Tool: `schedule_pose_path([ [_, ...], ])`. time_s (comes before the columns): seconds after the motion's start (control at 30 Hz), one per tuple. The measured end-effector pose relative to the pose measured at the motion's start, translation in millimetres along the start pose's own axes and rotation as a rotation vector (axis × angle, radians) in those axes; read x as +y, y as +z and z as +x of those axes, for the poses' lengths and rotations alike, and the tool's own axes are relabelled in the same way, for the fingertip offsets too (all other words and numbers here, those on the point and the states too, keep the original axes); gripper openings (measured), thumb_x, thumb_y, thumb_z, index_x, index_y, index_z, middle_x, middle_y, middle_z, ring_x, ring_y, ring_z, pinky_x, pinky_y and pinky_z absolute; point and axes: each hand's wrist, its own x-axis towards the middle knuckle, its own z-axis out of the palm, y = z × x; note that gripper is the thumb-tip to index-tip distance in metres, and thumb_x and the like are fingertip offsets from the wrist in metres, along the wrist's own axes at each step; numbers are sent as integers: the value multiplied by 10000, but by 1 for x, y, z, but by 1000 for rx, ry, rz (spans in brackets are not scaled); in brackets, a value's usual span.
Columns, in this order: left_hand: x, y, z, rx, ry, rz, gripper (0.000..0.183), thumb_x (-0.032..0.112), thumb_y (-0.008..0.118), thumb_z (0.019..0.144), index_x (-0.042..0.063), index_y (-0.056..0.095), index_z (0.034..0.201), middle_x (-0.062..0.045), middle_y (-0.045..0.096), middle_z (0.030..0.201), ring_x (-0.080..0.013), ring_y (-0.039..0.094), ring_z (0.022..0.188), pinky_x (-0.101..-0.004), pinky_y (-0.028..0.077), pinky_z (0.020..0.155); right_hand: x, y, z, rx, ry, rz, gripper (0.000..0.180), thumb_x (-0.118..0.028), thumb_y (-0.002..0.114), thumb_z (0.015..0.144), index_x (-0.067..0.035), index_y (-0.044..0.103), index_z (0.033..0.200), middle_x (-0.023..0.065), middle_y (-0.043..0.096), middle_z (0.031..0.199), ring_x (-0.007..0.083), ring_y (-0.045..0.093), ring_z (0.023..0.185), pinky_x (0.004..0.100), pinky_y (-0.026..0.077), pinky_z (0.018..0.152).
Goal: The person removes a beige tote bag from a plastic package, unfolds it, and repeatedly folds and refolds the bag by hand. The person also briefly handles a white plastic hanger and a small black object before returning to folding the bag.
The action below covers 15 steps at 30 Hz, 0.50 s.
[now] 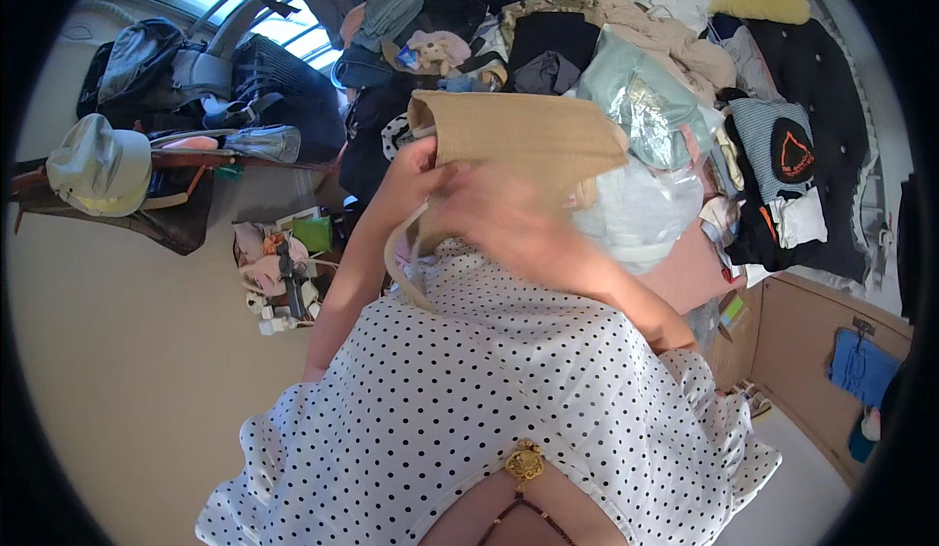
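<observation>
A tan woven fabric bag (528,124) with a pale cord handle (400,260) is held up before me, its open end towards the left. My left hand (418,168) grips the bag's edge near that opening, with the thumb and fingers closed on it. My right hand (491,212) is blurred by motion and lies across the bag's near side, close to the left hand. Whether its fingers hold the fabric cannot be told. Behind the bag are piled clothes and a pale green bag (638,98) in clear plastic.
Folded clothes (770,150) lie on a dark tufted surface at the right. A bucket hat (103,164) and a grey backpack (147,62) rest at the left. Below them, a box of small items (282,271) stands on the floor. A wooden panel (814,326) bounds the lower right.
</observation>
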Motion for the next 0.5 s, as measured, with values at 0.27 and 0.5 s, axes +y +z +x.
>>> schedule_pose_path([
  [0.27,46,8,-67,22,149,-113,471,21,755,791,-32,587,1227,-56,661,1115,-101,606,1009,-265,479,903,15,-46,-54,-51,312,-453,417,-98,763,653,-22,605,1032,142,569,1083,390,532,1188,457,456,930],
  [0.5,108,15,-110,713,328,1074,558,91,805,739,32,570,1242,-109,608,1200,-244,561,1167,-368,439,998,5,-35,-44,44,214,-460,181,-98,630,676,-75,608,854,70,586,890,271,625,967,359,523,772],
])
